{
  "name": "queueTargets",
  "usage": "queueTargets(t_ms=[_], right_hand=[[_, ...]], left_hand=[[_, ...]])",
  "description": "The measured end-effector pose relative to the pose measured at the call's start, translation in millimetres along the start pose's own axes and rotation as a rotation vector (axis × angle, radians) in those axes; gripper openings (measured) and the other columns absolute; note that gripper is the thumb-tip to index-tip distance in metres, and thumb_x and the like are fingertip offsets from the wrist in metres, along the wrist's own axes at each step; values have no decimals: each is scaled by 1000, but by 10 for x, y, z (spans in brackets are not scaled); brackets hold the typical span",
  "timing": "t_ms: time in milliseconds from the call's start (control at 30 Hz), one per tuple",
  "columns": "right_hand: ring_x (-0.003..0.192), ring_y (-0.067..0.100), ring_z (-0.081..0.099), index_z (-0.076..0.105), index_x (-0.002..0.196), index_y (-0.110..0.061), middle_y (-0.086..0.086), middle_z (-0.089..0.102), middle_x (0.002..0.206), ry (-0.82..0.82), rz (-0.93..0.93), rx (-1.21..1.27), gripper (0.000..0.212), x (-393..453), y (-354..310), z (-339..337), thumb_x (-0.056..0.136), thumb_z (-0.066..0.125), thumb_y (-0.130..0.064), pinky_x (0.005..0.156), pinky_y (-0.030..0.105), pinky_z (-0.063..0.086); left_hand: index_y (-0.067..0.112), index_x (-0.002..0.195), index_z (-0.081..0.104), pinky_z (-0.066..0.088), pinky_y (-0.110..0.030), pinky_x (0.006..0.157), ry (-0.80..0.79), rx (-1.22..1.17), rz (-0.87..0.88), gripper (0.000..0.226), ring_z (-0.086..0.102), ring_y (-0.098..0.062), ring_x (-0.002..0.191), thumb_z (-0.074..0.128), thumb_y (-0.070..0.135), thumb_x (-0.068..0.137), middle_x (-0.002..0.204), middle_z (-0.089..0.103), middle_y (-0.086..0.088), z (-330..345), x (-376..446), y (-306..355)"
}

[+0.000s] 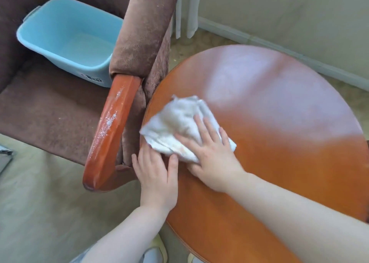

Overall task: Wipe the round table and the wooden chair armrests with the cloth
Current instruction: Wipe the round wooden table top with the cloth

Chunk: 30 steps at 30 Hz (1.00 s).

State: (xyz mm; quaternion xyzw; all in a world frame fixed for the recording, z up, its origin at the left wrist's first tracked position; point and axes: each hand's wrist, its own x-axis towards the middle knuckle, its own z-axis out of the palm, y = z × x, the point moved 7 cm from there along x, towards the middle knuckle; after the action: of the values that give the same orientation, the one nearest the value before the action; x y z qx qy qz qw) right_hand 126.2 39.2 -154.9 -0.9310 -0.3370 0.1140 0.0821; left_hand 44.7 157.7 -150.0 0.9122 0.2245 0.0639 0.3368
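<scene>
A crumpled white cloth (177, 127) lies on the left part of the round orange-brown table (279, 143). My right hand (211, 157) presses flat on the cloth's near right side, fingers spread. My left hand (157, 177) rests flat on the table's left edge, its fingertips touching the cloth's near corner. Just left of the table runs the wooden chair armrest (107, 131), orange-red with white dusty specks along its top.
The brown upholstered armchair (50, 113) holds a light blue plastic tub (65, 37) on its seat. Beige carpet (40, 213) covers the floor. A wall with a baseboard (279, 49) runs behind the table. Pale shoes (157, 252) show at the bottom.
</scene>
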Motion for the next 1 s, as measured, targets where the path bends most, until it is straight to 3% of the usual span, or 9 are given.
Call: queueTargets(t_ms=[67, 133, 333, 533, 600, 733, 800, 900, 1000], right_hand=[[147, 24, 0, 23, 144, -49, 2, -3, 161, -127, -295, -111, 74, -177, 330, -115, 76, 50, -45, 115, 50, 11], [147, 25, 9, 31, 144, -43, 2, 5, 160, -155, -275, -205, 69, -175, 825, -310, 75, 43, -46, 115, 52, 20], [145, 31, -11, 13, 147, -44, 11, -13, 159, 94, 844, 204, 69, 629, 416, -145, 87, 46, -44, 112, 60, 0], [146, 17, -10, 25, 143, -51, -7, -9, 160, -140, -267, -7, 71, 199, -34, -116, 78, 47, -29, 117, 47, -4], [146, 12, -10, 23, 141, -53, -13, -8, 159, -232, -335, -126, 75, 94, 428, -237, 74, 43, -29, 118, 44, 0], [146, 23, -2, 22, 144, -50, -3, -6, 161, 89, 518, 78, 68, 464, 605, -304, 82, 46, -33, 115, 49, 6], [146, 27, -5, 21, 144, -48, 2, -9, 160, 160, 748, 169, 67, 554, 138, -134, 84, 47, -35, 112, 55, 3], [146, 27, -5, 26, 142, -48, 0, -4, 161, 80, 228, 82, 68, 420, -274, 19, 81, 47, -30, 112, 57, 4], [147, 20, -5, 22, 144, -50, -7, -5, 160, -106, -220, -69, 72, -35, 216, -118, 77, 43, -30, 116, 49, 6]], left_hand=[[8, 129, 40, 3, -48, 116, -21, -7, 48, 52, 22, -24, 139, 28, 45, 94, 148, 31, -10, 23, -23, 21], [15, 131, 36, -8, -38, 116, -42, 0, 96, 50, 13, -17, 142, 25, 48, 95, 152, 22, -5, 59, -60, 38], [11, 144, 22, -6, -45, 115, 22, 128, 3, 64, 1, -23, 145, 22, 50, 94, 156, 8, -12, 91, 9, -46], [11, 148, 1, -7, -48, 114, 24, 0, 9, 79, 5, -23, 144, 18, 61, 90, 155, 8, -12, 28, -29, -26], [13, 148, -7, -10, -47, 114, 6, -15, 48, 80, -1, -20, 145, 18, 62, 90, 157, 1, -7, 15, -39, 5], [12, 148, -8, -8, -48, 114, 3, -10, 38, 79, -2, -19, 145, 16, 61, 91, 157, 0, -7, 38, -18, 53], [9, 148, -5, -4, -51, 115, -15, 2, 28, 81, 1, -21, 145, 14, 62, 90, 157, 3, -10, 39, -17, 17], [0, 147, 4, 2, -52, 115, -128, 68, 179, 87, 9, -25, 144, 13, 64, 89, 154, 14, -16, 77, -81, -1], [7, 147, 12, 4, -51, 115, -195, 67, 274, 77, 17, -21, 142, 11, 61, 92, 151, 24, -10, 99, -132, 38]])
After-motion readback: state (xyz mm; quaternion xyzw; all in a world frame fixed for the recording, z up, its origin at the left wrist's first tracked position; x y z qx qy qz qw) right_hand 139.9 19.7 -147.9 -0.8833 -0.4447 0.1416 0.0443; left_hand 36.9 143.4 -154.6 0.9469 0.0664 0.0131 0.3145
